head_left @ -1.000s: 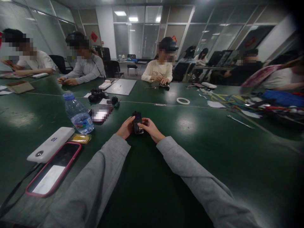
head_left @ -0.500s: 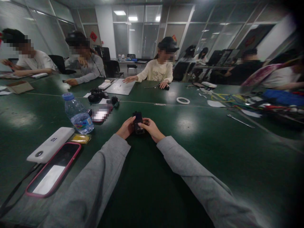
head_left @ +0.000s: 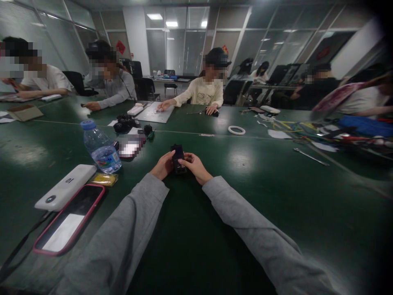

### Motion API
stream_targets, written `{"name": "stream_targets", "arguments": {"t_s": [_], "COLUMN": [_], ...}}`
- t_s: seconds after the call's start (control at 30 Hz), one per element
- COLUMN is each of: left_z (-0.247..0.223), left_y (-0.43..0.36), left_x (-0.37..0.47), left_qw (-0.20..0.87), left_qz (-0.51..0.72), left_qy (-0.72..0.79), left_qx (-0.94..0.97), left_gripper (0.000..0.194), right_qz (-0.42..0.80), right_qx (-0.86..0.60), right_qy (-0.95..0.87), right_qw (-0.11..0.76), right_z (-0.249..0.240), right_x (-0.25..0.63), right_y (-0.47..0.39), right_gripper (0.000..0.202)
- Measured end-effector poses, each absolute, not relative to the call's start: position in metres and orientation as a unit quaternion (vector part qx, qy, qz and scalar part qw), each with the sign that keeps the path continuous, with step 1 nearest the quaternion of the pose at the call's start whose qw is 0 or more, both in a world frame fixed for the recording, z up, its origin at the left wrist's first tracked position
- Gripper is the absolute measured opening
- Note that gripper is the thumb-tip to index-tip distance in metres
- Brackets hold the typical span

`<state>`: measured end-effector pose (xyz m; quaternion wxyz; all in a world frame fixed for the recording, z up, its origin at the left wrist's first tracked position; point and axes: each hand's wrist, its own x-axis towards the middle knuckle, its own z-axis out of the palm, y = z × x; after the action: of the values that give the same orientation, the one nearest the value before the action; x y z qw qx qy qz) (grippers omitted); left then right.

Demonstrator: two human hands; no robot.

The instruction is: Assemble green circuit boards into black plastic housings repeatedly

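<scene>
Both hands hold a small black device with a dark upper face and buttons below (head_left: 178,155), low over the green table. My left hand (head_left: 163,164) is closed around its left side, the thumb near its upper left edge. From the right, my right hand (head_left: 198,167) grips it too, with the thumb lying over the button area and the fingers curled behind. A short dark stub shows at its top edge. The fingers hide its sides and back, and I cannot make out the exact kind of device.
On the left stand a water bottle (head_left: 102,149), a white power bank (head_left: 66,187), a pink-cased phone (head_left: 70,219) and a yellow packet (head_left: 105,179). To the right lie a wrench (head_left: 310,157), a white tape ring (head_left: 236,130) and tangled cables (head_left: 353,131). Several people sit around.
My hands and the black device stay almost still. Across the table, a person's outstretched hand has shifted slightly left over the light board.
</scene>
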<state>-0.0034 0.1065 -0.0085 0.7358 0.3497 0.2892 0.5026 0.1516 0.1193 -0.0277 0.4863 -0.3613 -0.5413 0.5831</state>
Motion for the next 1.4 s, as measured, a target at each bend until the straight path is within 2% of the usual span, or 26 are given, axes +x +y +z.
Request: {"name": "stream_targets", "arguments": {"t_s": [0.97,1.4], "left_z": [-0.012,-0.01], "left_y": [0.107,0.107], "left_x": [-0.007,-0.007], "left_qw": [0.713,0.729], "left_qz": [0.518,0.502], "left_qy": [0.298,0.325], "left_qx": [0.366,0.333], "left_gripper": [0.047,0.045], "right_qz": [0.606,0.577], "right_qx": [-0.358,-0.374], "right_qy": [-0.522,-0.539], "right_qw": [0.482,0.487], "right_z": [-0.017,-0.023], "right_x": [0.151,0.144], "right_y": [0.114,0.114], "right_gripper": [0.056,0.054]}}
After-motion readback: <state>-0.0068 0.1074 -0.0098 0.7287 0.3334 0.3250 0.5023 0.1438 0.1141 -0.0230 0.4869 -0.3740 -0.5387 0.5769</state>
